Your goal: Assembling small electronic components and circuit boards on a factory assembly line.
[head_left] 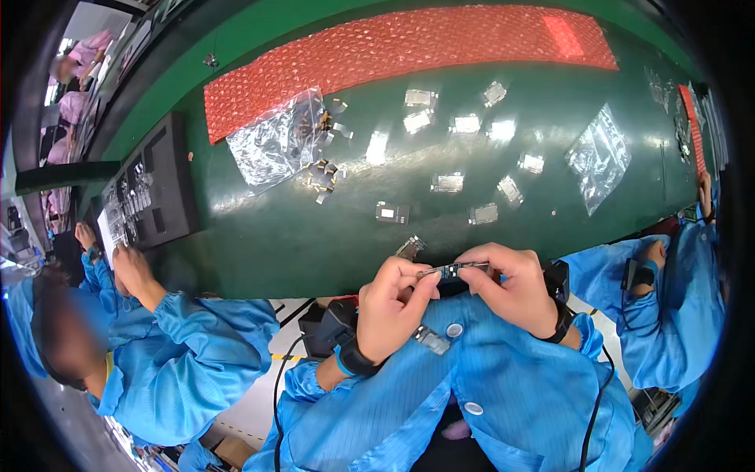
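Observation:
Close to the table's near edge, both my hands pinch a thin electronic part that looks like a small circuit board (pixel 451 272), dark with a bluish edge. My left hand (pixel 391 307) grips one end between thumb and fingers. At the other end is my right hand (pixel 515 285), its thumb and fingertips closed on the board. A small silvery part (pixel 432 340) shows just below my left hand, against my blue coat; whether my fingers hold it is hidden. Just beyond my left hand lies another metallic part (pixel 410 248). A black rectangular piece (pixel 392 212) with a white square rests farther off.
Several silvery modules (pixel 448 182) lie scattered on the green table (pixel 283 244). Small flex pieces (pixel 322 177) sit beside a clear plastic bag (pixel 271 141); another bag (pixel 600 157) is at right. Red bubble wrap (pixel 409 43) spans the back. Co-workers sit on both sides, one by a dark foam tray (pixel 177 173).

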Demonstrator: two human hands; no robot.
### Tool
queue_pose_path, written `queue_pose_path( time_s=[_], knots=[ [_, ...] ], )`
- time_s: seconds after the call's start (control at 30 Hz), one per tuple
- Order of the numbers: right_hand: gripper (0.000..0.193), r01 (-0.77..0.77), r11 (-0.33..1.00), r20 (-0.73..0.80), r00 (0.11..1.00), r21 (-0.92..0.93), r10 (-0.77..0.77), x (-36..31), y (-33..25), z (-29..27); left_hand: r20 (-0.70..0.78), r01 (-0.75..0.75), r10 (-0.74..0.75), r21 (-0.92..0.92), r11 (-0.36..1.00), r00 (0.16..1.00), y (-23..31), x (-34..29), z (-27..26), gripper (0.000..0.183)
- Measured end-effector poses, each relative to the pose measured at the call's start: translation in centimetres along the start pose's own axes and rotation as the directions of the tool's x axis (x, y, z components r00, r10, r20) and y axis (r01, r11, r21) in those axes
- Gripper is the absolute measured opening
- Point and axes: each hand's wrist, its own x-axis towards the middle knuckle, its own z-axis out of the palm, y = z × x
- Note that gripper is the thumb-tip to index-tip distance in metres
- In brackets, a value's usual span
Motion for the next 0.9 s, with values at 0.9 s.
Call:
queue_pose_path(
  time_s=[0.9],
  knots=[
    [0.028, 0.220, 0.733, -0.078, 0.934, -0.644, -0.349, 4.4, 0.1, 0.6, -0.209, -0.085, 0.155, 0.310, 0.947, 0.966, 4.8, 8.1, -0.9, 0.025]
  ],
)
